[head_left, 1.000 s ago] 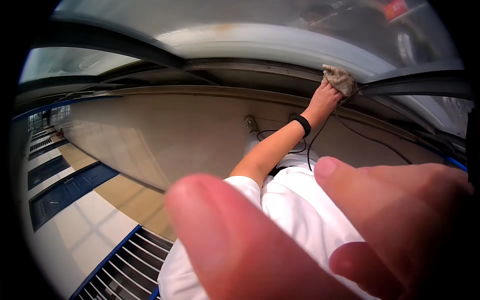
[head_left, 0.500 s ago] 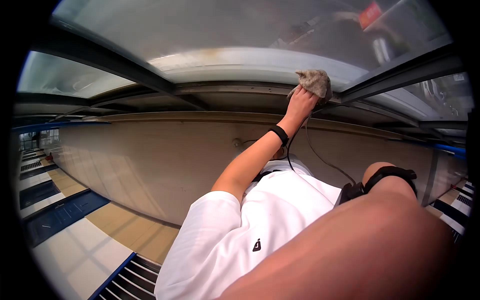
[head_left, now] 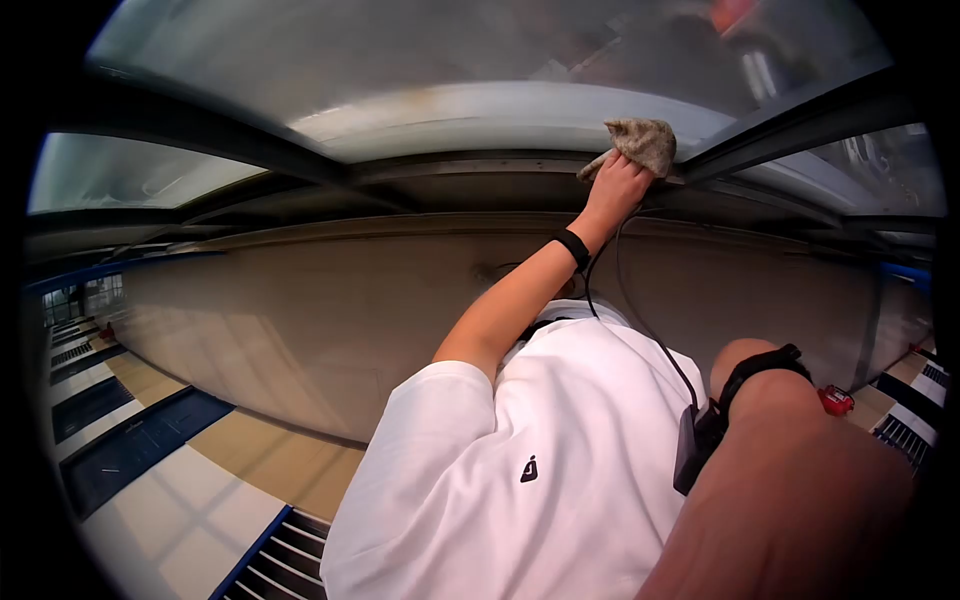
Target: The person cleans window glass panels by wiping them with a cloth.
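Note:
My left hand (head_left: 621, 184) reaches forward, a black band around its wrist. Its fingers press on a crumpled, greyish-brown cloth (head_left: 645, 147) at the lower edge of a large glass pane (head_left: 440, 110). The cloth rests near the right corner, where the dark metal frame (head_left: 480, 166) meets a slanting bar. My right arm (head_left: 790, 470) is bent close to the camera at the lower right, with a black strap (head_left: 765, 365) near the elbow. The right hand is out of view.
A dark cable (head_left: 640, 310) runs past my white shirt to a black box (head_left: 697, 445) by the strap. Below the frame stands a beige wall (head_left: 270, 310). Tiled floor (head_left: 165, 480) with a slatted grate (head_left: 280, 550) lies left. A red object (head_left: 836, 400) sits at right.
My left hand and the cloth have shifted slightly right and up in the view. My right arm has swung rightward, showing more of the shirt, the black box and the red object.

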The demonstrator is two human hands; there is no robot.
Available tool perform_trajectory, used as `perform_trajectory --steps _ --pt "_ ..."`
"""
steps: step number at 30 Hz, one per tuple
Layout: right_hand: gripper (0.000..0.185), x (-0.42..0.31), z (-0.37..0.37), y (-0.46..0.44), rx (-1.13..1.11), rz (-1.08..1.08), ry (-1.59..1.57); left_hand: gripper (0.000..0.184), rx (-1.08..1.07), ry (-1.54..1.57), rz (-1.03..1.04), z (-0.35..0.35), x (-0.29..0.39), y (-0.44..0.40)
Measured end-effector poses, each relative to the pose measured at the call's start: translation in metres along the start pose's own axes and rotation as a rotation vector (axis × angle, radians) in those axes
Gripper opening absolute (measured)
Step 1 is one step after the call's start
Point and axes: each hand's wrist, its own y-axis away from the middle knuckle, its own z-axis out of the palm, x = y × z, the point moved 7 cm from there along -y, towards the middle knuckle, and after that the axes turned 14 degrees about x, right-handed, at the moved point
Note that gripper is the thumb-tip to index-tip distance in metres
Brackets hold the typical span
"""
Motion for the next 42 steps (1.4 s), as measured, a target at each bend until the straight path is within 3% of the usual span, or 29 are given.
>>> perform_trajectory --steps 2,6,9,15,17,19,21,23,26,27,29,31,35,38,42 --pt "0.036 0.008 -0.002 0.002 -0.003 0.001 -0.146 0.032 0.252 -0.036 0.083 -0.003 0.0 0.001" --pt "0.038 0.014 -0.024 0.012 -0.004 -0.062 -0.412 0.049 0.086 -0.051 0.048 0.019 -0.016 0.006" --pt "0.041 0.018 -0.046 0.043 0.021 0.001 -0.42 0.053 0.156 0.009 -0.001 0.006 -0.016 0.0" --pt "0.036 0.145 -0.113 0.151 0.158 0.699 0.323 0.046 0.415 0.201 -0.074 -0.116 0.035 -0.089" --pt "0.041 0.149 -0.144 0.162 0.557 0.647 0.461 0.039 0.456 0.201 -0.004 -0.162 0.062 -0.121" --pt "0.043 0.114 -0.159 0.156 0.682 0.623 0.601 0.033 0.489 0.141 0.073 -0.184 0.074 -0.144" --pt "0.046 0.062 -0.159 0.143 0.818 0.499 0.544 0.031 0.509 0.156 0.095 -0.211 0.089 -0.167" --pt "0.043 0.027 -0.17 0.142 1.043 0.233 0.51 0.021 0.6 0.12 0.136 -0.248 0.109 -0.195" --pt "0.032 -0.015 -0.178 0.149 1.182 -0.029 0.26 0.014 0.715 0.141 0.2 -0.277 0.121 -0.223" --pt "0.029 -0.04 -0.173 0.143 1.299 -0.158 0.426 0.015 0.742 0.137 0.224 -0.285 0.121 -0.23" --pt "0.021 -0.084 -0.158 0.13 1.29 -0.28 0.767 0.017 0.738 0.071 0.307 -0.301 0.131 -0.251" --pt "0.017 -0.119 -0.147 0.114 1.231 -0.429 0.882 0.019 0.765 0.016 0.382 -0.314 0.15 -0.273" --pt "0.028 -0.189 -0.136 0.088 1.186 -0.75 0.831 0.022 0.863 -0.05 0.539 -0.358 0.19 -0.323" --pt "0.053 -0.235 -0.132 0.101 1.235 -1.006 1.06 0.02 0.908 -0.179 0.611 -0.363 0.213 -0.354" --pt "0.067 -0.294 -0.12 0.087 1.347 -1.416 1.496 0.026 0.952 -0.336 0.734 -0.385 0.247 -0.405"
